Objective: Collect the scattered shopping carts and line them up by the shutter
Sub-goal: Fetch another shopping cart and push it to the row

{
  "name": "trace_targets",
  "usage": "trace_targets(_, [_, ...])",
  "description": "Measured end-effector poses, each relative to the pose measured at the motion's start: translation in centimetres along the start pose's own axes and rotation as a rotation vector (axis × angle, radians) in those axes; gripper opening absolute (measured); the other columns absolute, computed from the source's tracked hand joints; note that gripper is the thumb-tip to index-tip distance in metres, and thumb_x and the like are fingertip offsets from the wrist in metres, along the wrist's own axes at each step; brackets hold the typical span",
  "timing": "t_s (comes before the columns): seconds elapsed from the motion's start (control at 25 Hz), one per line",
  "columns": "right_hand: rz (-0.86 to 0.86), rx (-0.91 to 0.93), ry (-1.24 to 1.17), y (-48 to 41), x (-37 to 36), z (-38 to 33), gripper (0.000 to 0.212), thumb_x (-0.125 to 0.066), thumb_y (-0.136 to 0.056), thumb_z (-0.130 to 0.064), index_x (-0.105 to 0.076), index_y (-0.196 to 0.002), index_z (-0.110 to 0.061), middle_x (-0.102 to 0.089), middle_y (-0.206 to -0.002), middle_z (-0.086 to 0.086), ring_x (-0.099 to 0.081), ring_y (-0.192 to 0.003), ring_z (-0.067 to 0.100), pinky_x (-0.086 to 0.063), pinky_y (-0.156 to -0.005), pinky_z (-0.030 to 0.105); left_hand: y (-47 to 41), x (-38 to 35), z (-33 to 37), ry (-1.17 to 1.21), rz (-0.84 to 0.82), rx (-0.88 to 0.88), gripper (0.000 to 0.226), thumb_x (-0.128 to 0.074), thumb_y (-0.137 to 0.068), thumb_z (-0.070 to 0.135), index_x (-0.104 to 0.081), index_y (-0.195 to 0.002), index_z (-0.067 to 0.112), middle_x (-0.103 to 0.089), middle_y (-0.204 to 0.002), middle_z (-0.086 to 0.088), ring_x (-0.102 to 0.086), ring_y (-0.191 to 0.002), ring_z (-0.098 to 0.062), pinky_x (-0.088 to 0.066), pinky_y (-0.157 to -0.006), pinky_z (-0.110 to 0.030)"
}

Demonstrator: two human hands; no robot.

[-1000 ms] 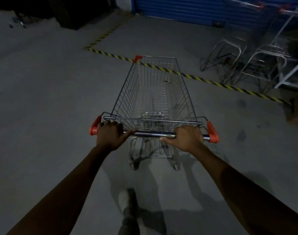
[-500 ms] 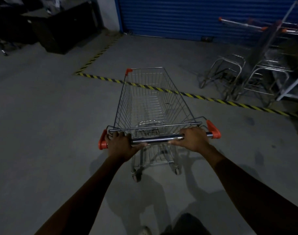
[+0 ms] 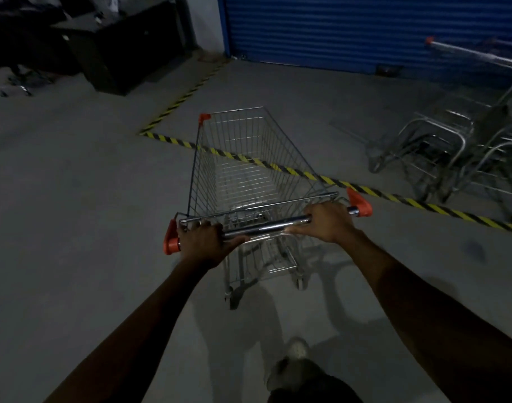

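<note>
A wire shopping cart (image 3: pixel 249 158) with orange corner caps stands on the concrete floor straight ahead of me, empty, its front over the striped floor tape. My left hand (image 3: pixel 204 244) grips the left end of its chrome handle bar (image 3: pixel 266 226). My right hand (image 3: pixel 327 221) grips the bar near its right end. The blue roller shutter (image 3: pixel 351 27) fills the wall beyond. Several other carts (image 3: pixel 458 146) stand at the right, close to the shutter.
Yellow-and-black tape (image 3: pixel 394 196) runs across the floor and turns toward the shutter's left edge. A dark counter or cabinet (image 3: pixel 124 50) stands at the back left, with clutter beside it. My shoe (image 3: pixel 297 349) shows at the bottom.
The cart has turned left, its nose now angled to the left of me. The shutter and the parked carts look nearer. Both hands have kept their hold on the bar.
</note>
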State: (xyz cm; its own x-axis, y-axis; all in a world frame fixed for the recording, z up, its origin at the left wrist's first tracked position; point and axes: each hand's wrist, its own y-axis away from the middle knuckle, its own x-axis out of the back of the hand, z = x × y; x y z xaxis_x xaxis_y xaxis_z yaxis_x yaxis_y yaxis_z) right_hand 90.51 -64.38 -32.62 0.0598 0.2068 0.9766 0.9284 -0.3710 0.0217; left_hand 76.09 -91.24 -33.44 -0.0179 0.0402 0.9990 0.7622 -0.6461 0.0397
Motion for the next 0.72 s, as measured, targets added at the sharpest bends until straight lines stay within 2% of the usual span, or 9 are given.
trace_targets(0.12, [-0.070, 0.007, -0.012, -7.7, 1.2, 2.8, 0.072, -0.049, -0.062, -0.091, -0.068, -0.086, -0.026, -0.071, -0.084, 0.000, -0.066, -0.086, 0.021, -0.041, -0.076, 0.029, -8.5, 0.5, 0.9, -0.040, -0.058, 0.031, 0.087, -0.003, -0.057, 0.098, -0.050, -0.064, 0.025, -0.069, -0.083, 0.002, -0.065, -0.090, -0.023, -0.035, -0.101, -0.058])
trace_targets(0.24, [-0.106, 0.003, -0.019, -13.6, 1.9, 5.7, 0.080, -0.045, -0.061, -0.093, -0.070, -0.092, -0.025, -0.071, -0.087, 0.001, -0.066, -0.087, 0.021, -0.044, -0.080, 0.030, -15.4, 0.7, 1.8, -0.073, -0.065, 0.022, 0.091, 0.002, -0.055, 0.099, -0.049, -0.060, 0.024, -0.067, -0.079, 0.005, -0.065, -0.085, -0.020, -0.039, -0.097, -0.050])
trace_targets(0.32, [-0.117, -0.010, -0.030, -16.7, 2.5, 8.0, 0.081, -0.042, -0.061, -0.095, -0.069, -0.091, -0.025, -0.070, -0.084, -0.001, -0.066, -0.086, 0.021, -0.043, -0.078, 0.030, -19.5, 0.8, 3.0, -0.100, -0.059, 0.002, 0.090, -0.002, -0.056, 0.099, -0.051, -0.061, 0.023, -0.066, -0.076, 0.005, -0.065, -0.083, -0.019, -0.040, -0.090, -0.044])
trace_targets(0.44, [-0.106, -0.025, -0.026, -21.1, 3.5, 12.1, 0.076, -0.041, -0.061, -0.095, -0.066, -0.085, -0.027, -0.069, -0.081, -0.002, -0.066, -0.085, 0.020, -0.041, -0.075, 0.029, -26.1, 0.9, 5.3, -0.096, -0.031, -0.022, 0.090, -0.007, -0.057, 0.099, -0.052, -0.059, 0.022, -0.066, -0.072, 0.003, -0.066, -0.079, -0.020, -0.042, -0.087, -0.041])
trace_targets(0.56, [-0.071, -0.045, -0.028, -25.6, 4.7, 17.1, 0.074, -0.042, -0.064, -0.092, -0.069, -0.091, -0.029, -0.071, -0.086, -0.001, -0.066, -0.088, 0.021, -0.045, -0.081, 0.031, -33.6, 0.0, 8.4, -0.060, -0.005, -0.043, 0.091, -0.004, -0.054, 0.101, -0.045, -0.052, 0.021, -0.064, -0.063, 0.000, -0.067, -0.069, -0.024, -0.049, -0.076, -0.037])
trace_targets(0.64, [-0.033, -0.068, -0.004, -28.7, 5.5, 20.9, 0.079, -0.039, -0.064, -0.093, -0.070, -0.096, -0.029, -0.072, -0.086, 0.001, -0.067, -0.087, 0.021, -0.046, -0.081, 0.031, -39.0, -0.1, 10.9, -0.051, 0.036, -0.095, 0.087, -0.010, -0.056, 0.101, -0.041, -0.049, 0.019, -0.063, -0.058, -0.003, -0.067, -0.063, -0.026, -0.051, -0.067, -0.034])
trace_targets(0.72, [0.013, -0.107, 0.011, -32.2, 6.4, 25.0, 0.075, -0.040, -0.065, -0.092, -0.068, -0.092, -0.028, -0.072, -0.084, 0.001, -0.067, -0.085, 0.020, -0.044, -0.077, 0.030, -45.2, 0.6, 13.9, -0.007, 0.028, -0.158, 0.088, -0.020, -0.058, 0.099, -0.053, -0.055, 0.018, -0.066, -0.064, -0.006, -0.067, -0.065, -0.027, -0.050, -0.063, -0.033])
